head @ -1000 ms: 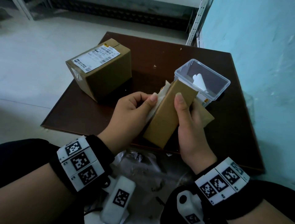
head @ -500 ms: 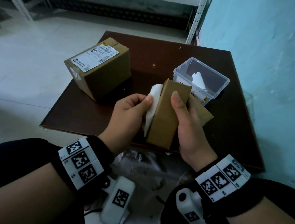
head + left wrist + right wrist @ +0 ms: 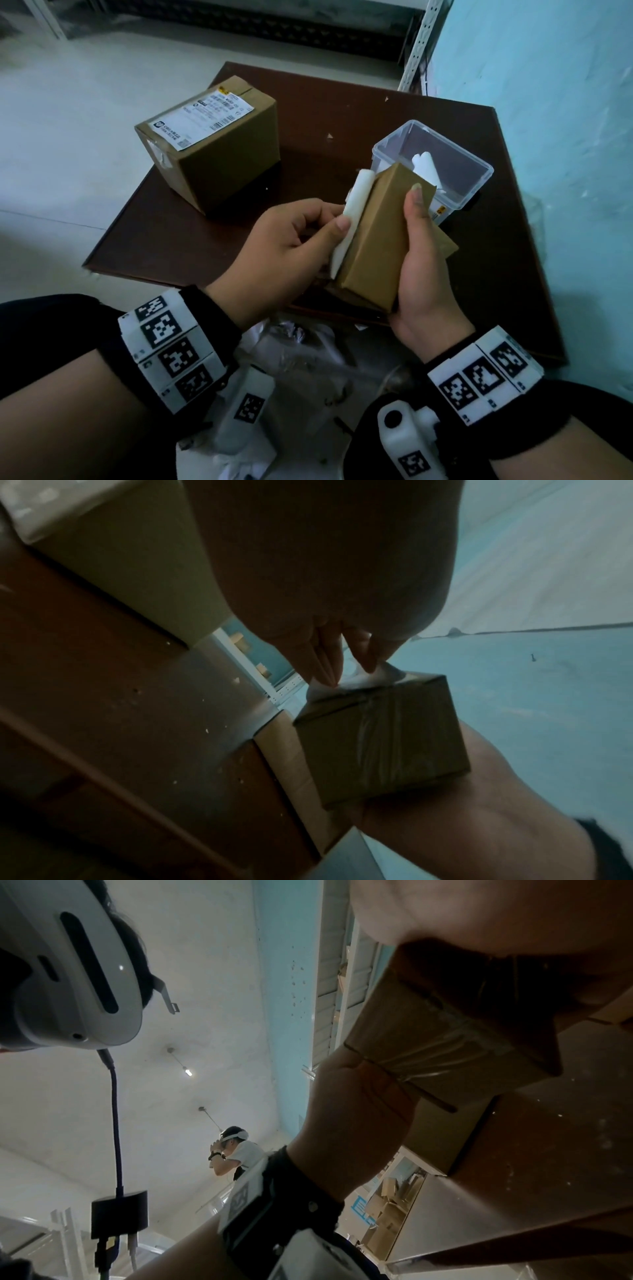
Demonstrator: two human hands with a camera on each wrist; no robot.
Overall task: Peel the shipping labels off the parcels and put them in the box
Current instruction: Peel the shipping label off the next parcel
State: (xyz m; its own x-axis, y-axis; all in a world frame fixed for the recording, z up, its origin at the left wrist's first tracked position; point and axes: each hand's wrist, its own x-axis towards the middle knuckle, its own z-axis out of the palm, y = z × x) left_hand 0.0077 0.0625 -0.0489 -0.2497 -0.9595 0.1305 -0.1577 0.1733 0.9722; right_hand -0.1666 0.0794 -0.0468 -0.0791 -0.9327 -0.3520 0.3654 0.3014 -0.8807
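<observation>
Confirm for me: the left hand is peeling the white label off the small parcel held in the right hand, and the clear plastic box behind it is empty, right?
Not quite. The head view shows the clear plastic box already holds a rolled white label. The rest stands: the left hand pinches the white label on the small parcel gripped by the right hand.

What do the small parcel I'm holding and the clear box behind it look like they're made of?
The small parcel looks like matte brown cardboard, with glossy clear tape across one face in the left wrist view. The clear box looks like smooth, rigid, see-through plastic: white peeled labels show through its walls.
</observation>
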